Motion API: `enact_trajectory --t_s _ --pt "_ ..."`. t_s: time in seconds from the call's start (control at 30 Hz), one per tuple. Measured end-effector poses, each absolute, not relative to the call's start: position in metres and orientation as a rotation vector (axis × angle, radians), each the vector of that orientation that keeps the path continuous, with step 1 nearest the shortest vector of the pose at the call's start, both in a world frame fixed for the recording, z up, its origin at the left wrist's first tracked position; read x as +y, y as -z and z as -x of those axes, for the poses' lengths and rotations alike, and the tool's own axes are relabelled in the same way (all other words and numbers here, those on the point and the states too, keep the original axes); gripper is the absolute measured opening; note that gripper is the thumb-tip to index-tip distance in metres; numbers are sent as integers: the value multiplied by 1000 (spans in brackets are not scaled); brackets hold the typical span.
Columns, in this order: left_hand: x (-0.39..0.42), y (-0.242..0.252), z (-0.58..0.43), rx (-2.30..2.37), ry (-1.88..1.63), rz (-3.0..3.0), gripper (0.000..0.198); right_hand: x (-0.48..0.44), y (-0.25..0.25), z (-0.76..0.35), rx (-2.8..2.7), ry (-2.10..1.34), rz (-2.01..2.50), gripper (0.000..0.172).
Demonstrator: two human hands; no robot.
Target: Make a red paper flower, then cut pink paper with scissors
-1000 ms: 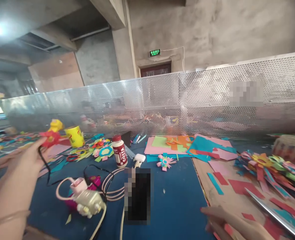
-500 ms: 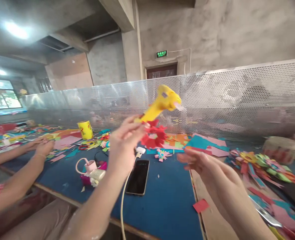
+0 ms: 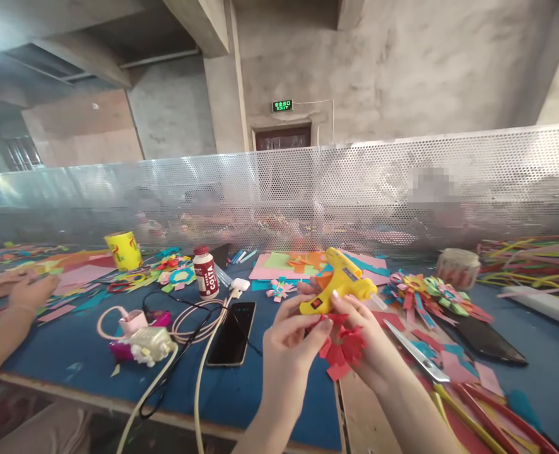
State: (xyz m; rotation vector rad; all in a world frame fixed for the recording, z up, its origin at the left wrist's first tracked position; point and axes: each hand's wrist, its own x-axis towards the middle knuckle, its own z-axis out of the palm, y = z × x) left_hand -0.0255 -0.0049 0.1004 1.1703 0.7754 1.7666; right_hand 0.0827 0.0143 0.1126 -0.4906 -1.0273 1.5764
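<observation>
Pinching red paper flower point(image 3: 348, 347) in left grip point(image 3: 291, 343); clasping yellow glue gun point(image 3: 343, 284) with right grip point(image 3: 371, 337), just above the flower. Already cut into petals, yet seemingly unfinished: lacking layered colours found on tabletop point(image 3: 81, 337) flowers point(image 3: 414, 287) beyond right grip.

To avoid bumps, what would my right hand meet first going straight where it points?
Most likely the yellow plastic glue gun, which your right hand seems to touch; depth is unclear.
</observation>
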Motion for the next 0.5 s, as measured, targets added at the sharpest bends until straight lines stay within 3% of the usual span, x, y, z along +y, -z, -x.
enact_trajectory --t_s 0.17,0.3,0.5 --pt "0 -84 15 691 -1755 -1053 6 18 -105 -78 -819 -1615 486 31" --pt "-1 -83 23 617 -1836 -942 14 24 -102 -85 -818 -1432 549 35" --pt "-2 -102 58 994 -1859 -904 19 7 -93 -110 -1004 -1120 516 39"
